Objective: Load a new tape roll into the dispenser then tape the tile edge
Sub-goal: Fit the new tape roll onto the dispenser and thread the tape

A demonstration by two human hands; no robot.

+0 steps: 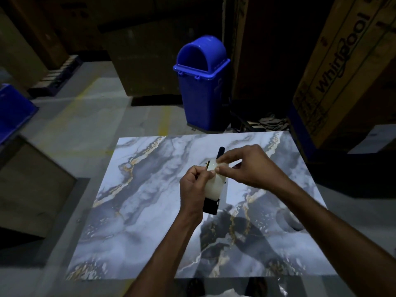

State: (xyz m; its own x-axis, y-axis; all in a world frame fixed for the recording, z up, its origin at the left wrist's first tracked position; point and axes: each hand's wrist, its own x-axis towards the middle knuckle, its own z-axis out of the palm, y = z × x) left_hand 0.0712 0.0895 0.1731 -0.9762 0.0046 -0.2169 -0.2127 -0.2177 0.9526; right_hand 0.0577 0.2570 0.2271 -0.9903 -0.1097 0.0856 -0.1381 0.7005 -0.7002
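A glossy blue-grey marble tile (pixel 137 200) with gold veins lies flat in front of me. Above its middle I hold a black tape dispenser (pixel 211 205) with a pale, whitish tape roll (pixel 216 182) in it. My left hand (pixel 194 189) grips the dispenser from the left side. My right hand (pixel 246 166) pinches the tape's end at the top of the roll with thumb and forefinger. The black handle tip (pixel 220 152) sticks out beyond my right fingers. Much of the dispenser is hidden by my hands.
A blue swing-lid bin (pixel 202 82) stands on the floor beyond the tile. Big cardboard boxes (pixel 342 67) rise at the right and back. A brown box (pixel 32 181) sits at the left, a blue crate (pixel 12 110) behind it. The scene is dim.
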